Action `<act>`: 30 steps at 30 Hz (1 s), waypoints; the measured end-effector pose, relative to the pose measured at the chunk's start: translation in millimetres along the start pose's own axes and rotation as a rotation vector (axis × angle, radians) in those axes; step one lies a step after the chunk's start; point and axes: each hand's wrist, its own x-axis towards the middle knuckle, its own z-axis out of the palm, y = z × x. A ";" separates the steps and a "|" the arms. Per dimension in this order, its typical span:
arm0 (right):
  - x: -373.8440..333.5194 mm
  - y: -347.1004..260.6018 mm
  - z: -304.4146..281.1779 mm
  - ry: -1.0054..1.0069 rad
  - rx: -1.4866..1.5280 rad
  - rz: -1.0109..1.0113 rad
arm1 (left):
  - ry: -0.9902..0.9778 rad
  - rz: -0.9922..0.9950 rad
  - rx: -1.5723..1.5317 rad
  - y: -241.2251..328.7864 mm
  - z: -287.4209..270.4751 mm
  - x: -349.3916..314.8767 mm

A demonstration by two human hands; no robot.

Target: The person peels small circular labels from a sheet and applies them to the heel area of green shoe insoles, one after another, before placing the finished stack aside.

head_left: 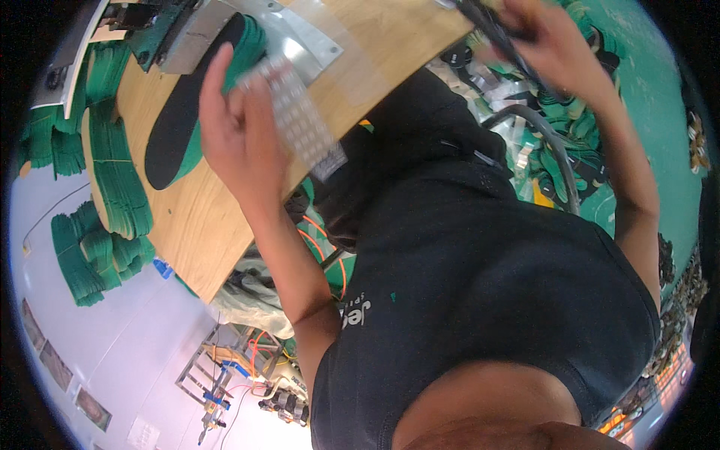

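My left hand (244, 135), at the table's left part, is closed on a sheet of stickers (300, 112) with rows of small pale dots; the sheet is slightly blurred. Just beside that hand, a black insole (176, 135) with a green underside lies on the wooden table, in front of a stack of green insoles (253, 37). Off the table's right edge, my right hand (551, 49) is smeared by motion. Its fingers are bent round a long, thin dark piece (499, 37), whose kind is too blurred to name.
Bundled green insoles (116, 172) stand along the table's far left edge, by a metal block (191, 37). A metal plate (300, 37) is fixed on the wooden table (199, 232). Many green and black insoles (551, 150) lie heaped at the right, near a curved grey tube (551, 142).
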 end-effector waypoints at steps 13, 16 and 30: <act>113.3 -58.6 11.5 0.387 -0.528 -0.742 | -0.258 0.106 -0.263 20.9 22.3 -43.9; 69.9 -77.8 71.2 -0.043 0.054 -0.622 | -0.003 0.135 -0.402 18.4 5.1 -38.1; 72.1 -116.9 152.1 -0.291 0.715 -0.189 | 0.177 0.123 -0.239 -2.6 -43.9 -3.6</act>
